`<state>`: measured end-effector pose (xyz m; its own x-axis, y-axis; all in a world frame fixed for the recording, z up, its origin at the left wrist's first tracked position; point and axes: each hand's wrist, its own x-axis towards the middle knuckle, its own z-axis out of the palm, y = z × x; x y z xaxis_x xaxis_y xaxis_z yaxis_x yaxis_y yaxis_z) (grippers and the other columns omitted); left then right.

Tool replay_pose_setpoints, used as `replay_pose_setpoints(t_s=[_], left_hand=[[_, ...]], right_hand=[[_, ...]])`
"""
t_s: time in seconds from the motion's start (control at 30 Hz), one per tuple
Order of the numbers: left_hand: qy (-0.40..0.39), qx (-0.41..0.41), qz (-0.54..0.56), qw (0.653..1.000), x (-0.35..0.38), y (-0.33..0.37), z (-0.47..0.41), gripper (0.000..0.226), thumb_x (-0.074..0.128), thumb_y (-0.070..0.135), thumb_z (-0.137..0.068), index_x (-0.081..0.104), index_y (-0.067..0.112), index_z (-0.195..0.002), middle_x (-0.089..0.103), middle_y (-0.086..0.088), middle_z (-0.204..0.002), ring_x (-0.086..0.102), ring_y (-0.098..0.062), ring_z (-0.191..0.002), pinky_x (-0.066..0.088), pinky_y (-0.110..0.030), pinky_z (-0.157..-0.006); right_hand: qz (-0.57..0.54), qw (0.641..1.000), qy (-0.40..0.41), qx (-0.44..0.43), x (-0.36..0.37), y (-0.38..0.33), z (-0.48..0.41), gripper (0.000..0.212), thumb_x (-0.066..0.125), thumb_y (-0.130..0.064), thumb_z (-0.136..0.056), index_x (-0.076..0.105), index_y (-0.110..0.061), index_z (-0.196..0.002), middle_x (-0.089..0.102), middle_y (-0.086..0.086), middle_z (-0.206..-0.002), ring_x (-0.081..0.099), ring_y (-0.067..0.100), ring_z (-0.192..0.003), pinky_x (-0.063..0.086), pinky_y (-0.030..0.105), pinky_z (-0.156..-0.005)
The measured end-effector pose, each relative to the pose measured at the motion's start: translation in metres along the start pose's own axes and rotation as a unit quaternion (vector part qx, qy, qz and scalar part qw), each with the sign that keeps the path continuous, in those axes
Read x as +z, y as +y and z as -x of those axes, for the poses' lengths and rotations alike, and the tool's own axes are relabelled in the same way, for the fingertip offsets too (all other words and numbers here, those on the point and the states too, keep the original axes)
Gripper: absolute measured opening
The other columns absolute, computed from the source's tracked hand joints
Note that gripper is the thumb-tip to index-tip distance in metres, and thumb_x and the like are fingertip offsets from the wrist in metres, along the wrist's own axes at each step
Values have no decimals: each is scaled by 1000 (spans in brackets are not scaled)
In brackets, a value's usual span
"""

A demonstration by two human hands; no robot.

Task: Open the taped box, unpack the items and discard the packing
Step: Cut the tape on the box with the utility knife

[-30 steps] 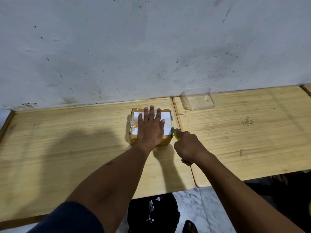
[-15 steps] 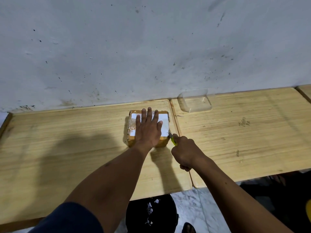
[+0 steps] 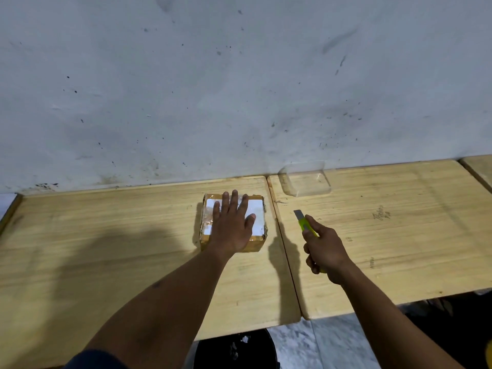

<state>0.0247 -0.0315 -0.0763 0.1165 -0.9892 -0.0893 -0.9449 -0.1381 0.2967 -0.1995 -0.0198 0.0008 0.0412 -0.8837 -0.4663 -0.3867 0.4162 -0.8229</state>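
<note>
Pressing left hand point(image 3: 231, 230) flat, fingers spread, on taped box point(image 3: 257, 219) near right edge of left table point(image 3: 106, 235). Right hand point(image 3: 323, 249) clenched around yellow knife point(image 3: 303, 221), blade out, over right table point(image 3: 399, 235), apart from box.

Brown cardboard box point(image 3: 232, 243), white label point(image 3: 257, 217) on top, glossy clear tape over label. Right of box: knife point(image 3: 306, 225), lime-yellow handle, grey blade. Beyond box, right: transparent container point(image 3: 306, 181). Under box: pale yellow wood-grain table point(image 3: 106, 249). Behind box: off-white wall point(image 3: 239, 89), dark specks. Below box: black bin point(image 3: 234, 350); navy sleeve point(image 3: 93, 360).
</note>
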Motion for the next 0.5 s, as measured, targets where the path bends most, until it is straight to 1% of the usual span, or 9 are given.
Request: replay_pose_setpoints(t_s=[0.1,0.2,0.23,0.3,0.33,0.37,0.4,0.43,0.5], left_hand=[[-3,-1,-2,1000,0,0,1,60,19,48,-103,2,25,-157,-10,-3,-164,-17,-25,-149,-7,-46,-121],[-1,0,-5,1000,0,-1,2,60,18,48,-103,1,26,-157,-12,-3,-164,-19,-24,-149,-8,-46,-121],[-1,1,-5,1000,0,-1,2,61,18,49,-103,1,26,-157,-12,-3,-164,-19,-24,-149,-8,-46,-121],[1,1,-6,1000,0,-1,1,62,18,51,-103,1,26,-157,-12,-3,-164,-19,-24,-149,-8,-46,-121],[2,1,-7,1000,0,-1,1,63,18,52,-102,1,26,-157,-12,-3,-164,-19,-24,-149,-8,-46,-121],[4,1,-9,1000,0,-1,1,65,18,55,-101,1,26,-157,-11,-3,-164,-18,-24,-149,-8,-46,-121],[5,0,-11,1000,1,0,1,68,18,59,-99,1,26,-157,-11,-3,-164,-19,-24,-149,-9,-46,-121],[5,-3,-11,1000,0,1,1,73,17,64,-97,1,25,-157,-12,-4,-164,-20,-25,-149,-10,-46,-120],[0,-14,3,1000,-2,7,1,85,17,75,-90,2,24,-157,-12,-6,-164,-22,-26,-148,-12,-47,-119]], right_hand=[[-6,1000,-8,3,3,4,-13,53,38,-14,-103,29,-35,-151,48,9,-74,40,21,-46,35,28,-42],[-78,993,-55,64,3,8,-23,44,37,-26,-106,31,-35,-148,49,8,-89,36,18,-55,34,29,-46],[-89,991,-67,81,2,11,-25,45,38,-25,-106,28,-35,-149,51,8,-93,37,18,-57,34,29,-46],[-79,988,-88,97,-1,20,-29,57,38,-15,-105,18,-38,-152,54,9,-102,40,19,-62,36,29,-45],[-65,988,-95,99,-2,24,-30,61,37,-9,-103,16,-38,-153,56,10,-107,41,19,-64,37,28,-45],[-51,989,-93,98,-2,27,-32,62,36,-3,-100,21,-34,-152,57,11,-111,43,20,-66,37,28,-45],[-32,992,-83,91,-3,30,-34,58,36,2,-97,32,-27,-147,58,11,-111,45,20,-67,38,29,-46],[-14,994,-67,81,-3,33,-36,48,37,3,-95,43,-18,-137,58,11,-107,46,20,-67,38,29,-47],[16,997,-31,64,-5,40,-43,26,45,-2,-94,57,-10,-115,57,12,-93,50,22,-64,40,30,-47]])
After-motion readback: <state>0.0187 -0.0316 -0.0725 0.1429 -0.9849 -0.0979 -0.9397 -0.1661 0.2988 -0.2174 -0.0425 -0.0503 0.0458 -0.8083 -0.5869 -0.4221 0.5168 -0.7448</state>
